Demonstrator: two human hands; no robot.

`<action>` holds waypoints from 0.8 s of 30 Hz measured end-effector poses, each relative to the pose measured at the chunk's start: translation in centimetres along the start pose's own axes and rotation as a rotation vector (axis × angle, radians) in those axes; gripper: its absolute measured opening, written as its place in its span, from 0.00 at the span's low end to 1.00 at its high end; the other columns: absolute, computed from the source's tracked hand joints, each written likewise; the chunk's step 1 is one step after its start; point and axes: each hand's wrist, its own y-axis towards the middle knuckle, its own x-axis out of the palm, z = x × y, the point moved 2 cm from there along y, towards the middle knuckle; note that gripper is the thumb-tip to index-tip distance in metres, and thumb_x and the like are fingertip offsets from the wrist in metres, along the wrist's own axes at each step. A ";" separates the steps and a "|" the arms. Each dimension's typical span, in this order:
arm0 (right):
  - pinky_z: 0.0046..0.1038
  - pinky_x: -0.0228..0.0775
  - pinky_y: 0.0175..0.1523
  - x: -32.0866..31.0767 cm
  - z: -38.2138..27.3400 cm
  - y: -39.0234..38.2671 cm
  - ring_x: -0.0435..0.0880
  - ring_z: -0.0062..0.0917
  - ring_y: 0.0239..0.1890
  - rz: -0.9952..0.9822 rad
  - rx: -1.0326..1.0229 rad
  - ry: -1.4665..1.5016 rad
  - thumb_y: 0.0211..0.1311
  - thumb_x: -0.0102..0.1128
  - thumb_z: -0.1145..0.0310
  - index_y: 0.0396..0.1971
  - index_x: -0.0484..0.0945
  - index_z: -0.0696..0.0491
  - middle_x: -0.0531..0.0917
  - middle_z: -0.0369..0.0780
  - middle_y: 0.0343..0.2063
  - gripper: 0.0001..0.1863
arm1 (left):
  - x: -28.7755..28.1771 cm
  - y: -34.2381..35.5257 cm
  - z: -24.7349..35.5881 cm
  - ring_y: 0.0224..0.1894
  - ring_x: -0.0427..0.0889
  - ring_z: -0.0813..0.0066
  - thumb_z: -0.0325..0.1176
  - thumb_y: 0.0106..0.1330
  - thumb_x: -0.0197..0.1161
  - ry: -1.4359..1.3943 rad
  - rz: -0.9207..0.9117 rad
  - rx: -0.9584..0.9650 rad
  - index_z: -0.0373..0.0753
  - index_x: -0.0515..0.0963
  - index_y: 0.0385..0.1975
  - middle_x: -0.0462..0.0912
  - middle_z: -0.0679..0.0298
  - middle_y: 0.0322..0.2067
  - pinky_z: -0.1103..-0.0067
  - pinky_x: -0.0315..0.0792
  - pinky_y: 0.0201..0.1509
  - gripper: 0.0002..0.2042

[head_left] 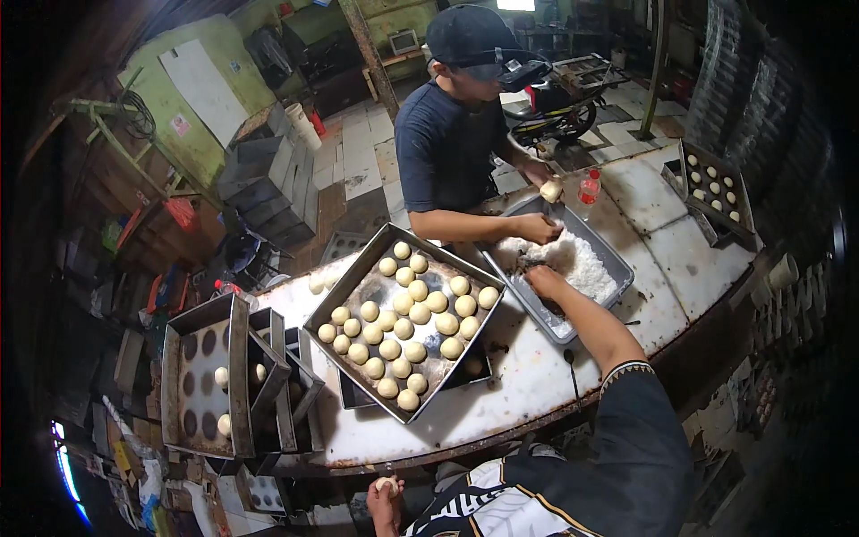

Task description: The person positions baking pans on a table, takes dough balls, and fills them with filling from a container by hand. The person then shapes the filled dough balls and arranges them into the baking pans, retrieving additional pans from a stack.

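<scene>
Grey tub (621, 271), long axis toward lower right; left fingers (399, 488) hold dough (386, 484); right fingers (539, 278), cannot tell.

Open lane: bare worktop (523, 394) between dough tray (367, 385) and grey tub (619, 267), narrowing toward far side, dark spoon (571, 361) lying in it. Wider room right of tub. Tub crowded: right hand (543, 282), co-worker's hand (540, 228). Baking pans (240, 376) block left end

Green wall (146, 85), pale tiled floor (358, 134) (darker tiles here and there), slanting post (368, 58), bright light (515, 4).
</scene>
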 end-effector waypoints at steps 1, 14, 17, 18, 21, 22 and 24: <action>0.48 0.81 0.58 0.2 0.2 -0.2 0.87 0.51 0.51 0.003 0.024 0.001 0.58 0.64 0.75 0.39 0.87 0.55 0.87 0.51 0.43 0.09 | -0.3 0.1 -0.3 0.42 0.90 0.65 0.31 0.80 0.59 -0.025 0.032 0.006 0.37 0.74 0.62 0.88 0.50 0.48 0.74 0.84 0.44 0.14; 0.49 0.79 0.57 0.6 1.0 -2.1 0.87 0.50 0.46 -0.001 -0.174 -0.025 0.65 0.58 0.70 0.37 0.88 0.54 0.88 0.51 0.38 0.10 | 1.9 -0.8 4.0 0.46 0.85 0.72 0.35 0.82 0.59 0.118 0.008 0.199 0.36 0.80 0.56 0.87 0.63 0.45 0.74 0.81 0.51 0.12; 0.48 0.81 0.55 1.3 1.5 -2.1 0.89 0.50 0.43 0.014 -0.091 -0.070 0.66 0.55 0.68 0.35 0.88 0.53 0.89 0.51 0.36 0.12 | 4.3 -1.3 6.7 0.41 0.88 0.70 0.34 0.82 0.60 0.146 0.061 0.257 0.36 0.77 0.52 0.86 0.61 0.40 0.74 0.86 0.42 0.09; 0.48 0.82 0.54 1.4 1.6 -2.1 0.89 0.50 0.42 0.076 -0.076 -0.040 0.66 0.57 0.68 0.36 0.89 0.53 0.89 0.51 0.36 0.12 | 5.4 -1.5 7.5 0.41 0.88 0.70 0.33 0.82 0.60 0.177 0.059 0.290 0.36 0.77 0.52 0.86 0.60 0.41 0.74 0.87 0.43 0.09; 0.44 0.83 0.51 0.3 1.6 -2.3 0.91 0.48 0.40 0.170 0.081 0.069 0.65 0.62 0.68 0.40 0.91 0.53 0.90 0.51 0.36 0.11 | 8.7 -1.7 9.9 0.44 0.88 0.70 0.32 0.81 0.61 0.245 0.003 0.402 0.35 0.77 0.54 0.86 0.58 0.44 0.72 0.88 0.45 0.10; 0.41 0.83 0.50 -0.8 1.2 -2.5 0.92 0.46 0.40 0.277 0.133 0.197 0.66 0.64 0.68 0.42 0.92 0.53 0.91 0.51 0.36 0.11 | 10.0 -1.4 10.4 0.44 0.88 0.70 0.31 0.81 0.61 0.268 -0.005 0.328 0.35 0.77 0.55 0.86 0.58 0.44 0.73 0.87 0.46 0.10; 0.36 0.83 0.48 -3.9 -0.3 -3.5 0.92 0.39 0.39 0.455 0.304 0.494 0.66 0.68 0.67 0.46 0.92 0.53 0.92 0.48 0.36 0.12 | 12.6 -0.6 11.8 0.46 0.87 0.72 0.30 0.80 0.62 0.211 -0.106 0.303 0.35 0.77 0.56 0.86 0.59 0.45 0.75 0.86 0.47 0.11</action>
